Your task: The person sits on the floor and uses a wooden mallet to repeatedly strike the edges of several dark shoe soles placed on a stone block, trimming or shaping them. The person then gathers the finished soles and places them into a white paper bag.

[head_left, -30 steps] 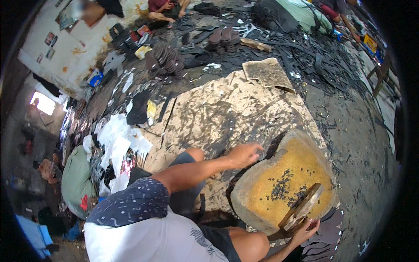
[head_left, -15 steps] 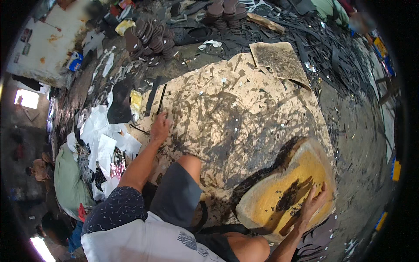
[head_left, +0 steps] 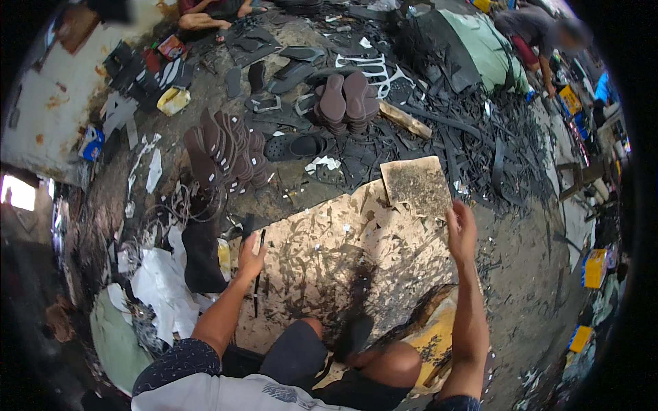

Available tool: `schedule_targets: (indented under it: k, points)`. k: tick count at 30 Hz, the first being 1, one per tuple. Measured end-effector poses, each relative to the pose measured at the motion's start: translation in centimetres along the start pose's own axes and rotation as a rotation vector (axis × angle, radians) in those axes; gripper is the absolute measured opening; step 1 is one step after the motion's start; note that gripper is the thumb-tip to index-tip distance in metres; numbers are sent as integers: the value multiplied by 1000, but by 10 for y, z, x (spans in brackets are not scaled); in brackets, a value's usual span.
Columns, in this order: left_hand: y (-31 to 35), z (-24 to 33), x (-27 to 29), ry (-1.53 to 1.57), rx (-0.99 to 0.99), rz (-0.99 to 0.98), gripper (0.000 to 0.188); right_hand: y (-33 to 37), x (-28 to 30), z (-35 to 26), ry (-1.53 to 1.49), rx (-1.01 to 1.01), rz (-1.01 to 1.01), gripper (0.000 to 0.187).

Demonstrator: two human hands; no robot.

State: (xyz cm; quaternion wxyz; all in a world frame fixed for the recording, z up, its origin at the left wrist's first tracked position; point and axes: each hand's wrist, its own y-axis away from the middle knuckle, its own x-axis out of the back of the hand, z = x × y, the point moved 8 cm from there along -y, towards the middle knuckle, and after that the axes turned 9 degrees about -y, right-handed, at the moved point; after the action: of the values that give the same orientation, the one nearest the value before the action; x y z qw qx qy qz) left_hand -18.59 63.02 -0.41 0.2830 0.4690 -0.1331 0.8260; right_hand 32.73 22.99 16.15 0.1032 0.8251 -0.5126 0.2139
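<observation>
My left hand is closed over the left side of the pale board sheet. A thin black strip runs along its fingers and down over the sheet. My right hand is at the right edge of a smaller worn square board, fingers curled at its lower right corner. That square lies over the sheet's far edge and is speckled dark. Beside my right forearm, a yellow-topped block with dark stains is partly hidden by my knee and arm.
Stacked brown soles and more brown soles stand beyond the sheet, with a black clog between them. A wooden stick and heaped black scraps lie at right. White paper is at left. Another person bends at far right.
My right hand has left the yellow-topped block and reached forward to the square board. The view has tilted up, showing more floor ahead. My left hand remains by the sheet's left side.
</observation>
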Motion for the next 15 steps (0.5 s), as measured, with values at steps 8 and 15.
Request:
schedule_targets:
  k: [8, 15]
  points:
    - [-272, 202, -59, 611, 241, -260, 94, -209, -266, 28, -464, -294, -256, 43]
    - [-374, 299, -180, 916, 633, -300, 104, -324, -337, 110, -376, -348, 102, 77]
